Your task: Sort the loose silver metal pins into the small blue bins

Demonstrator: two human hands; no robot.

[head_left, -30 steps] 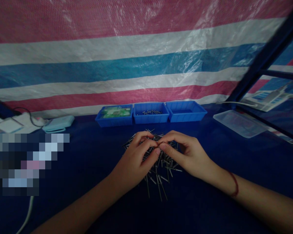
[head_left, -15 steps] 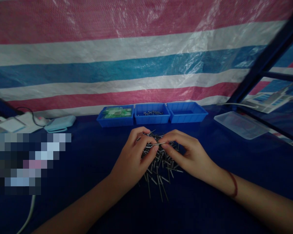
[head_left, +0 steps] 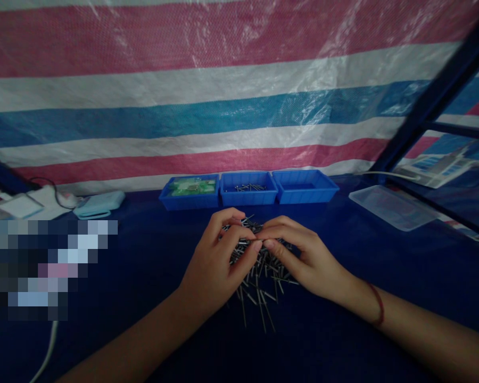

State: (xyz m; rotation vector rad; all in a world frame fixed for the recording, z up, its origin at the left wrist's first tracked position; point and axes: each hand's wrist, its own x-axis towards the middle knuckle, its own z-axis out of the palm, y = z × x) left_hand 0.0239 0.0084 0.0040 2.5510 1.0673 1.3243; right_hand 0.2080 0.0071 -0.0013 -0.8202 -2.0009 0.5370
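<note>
Over a heap of thin metal pins [head_left: 263, 266], both of my hands meet with their fingertips almost touching. My left hand [head_left: 219, 255] is closed in a pinch, thumb against forefinger, on one end of a thin metal pin [head_left: 257, 240]. The thumb and fingers of my right hand [head_left: 303, 250] close on the other end. Most of this pin is hidden by the fingertips. The heaped pins look silver and dark and point in many directions; a few long ones stick out toward me.
Behind the heap stand three blue bins: one with green packets [head_left: 193, 186], a middle bin [head_left: 248, 198] holding some pins, and a right bin [head_left: 306, 196]. A clear plastic lid [head_left: 393, 207] lies right. A light blue case [head_left: 99, 204] and a white cable [head_left: 48, 351] are left.
My right fingers have moved left along the pin, closer to my left fingertips, covering more of it. My left hand is almost where it was. The view has tilted slightly.
</note>
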